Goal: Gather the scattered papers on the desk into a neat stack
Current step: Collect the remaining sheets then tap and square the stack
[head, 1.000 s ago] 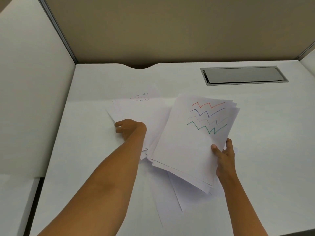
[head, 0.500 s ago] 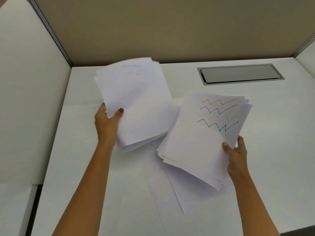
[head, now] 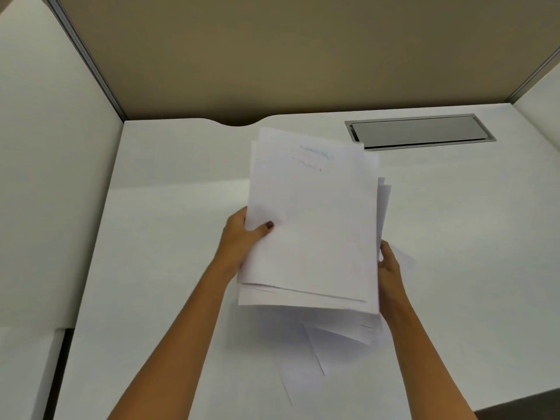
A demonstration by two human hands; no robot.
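In front of the grey cable hatch (head: 421, 131), offset to its left, the paper stack (head: 312, 231) is held above the white desk (head: 166, 237). The left hand (head: 241, 242) grips the stack's left edge, thumb curled over the top sheet (faint blue writing at its hatch end). The right hand (head: 389, 265) grips the right edge, fingers hidden underneath. Loose sheets (head: 306, 368) lie flat on the desk below the stack, farther from the hatch.

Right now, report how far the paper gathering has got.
Done: most papers sit in one bundle of white paper sheets. In hand: the left hand and right hand grip its sides above the white desk, edges uneven. Left: collect the loose sheets lying under it, then square the stack.
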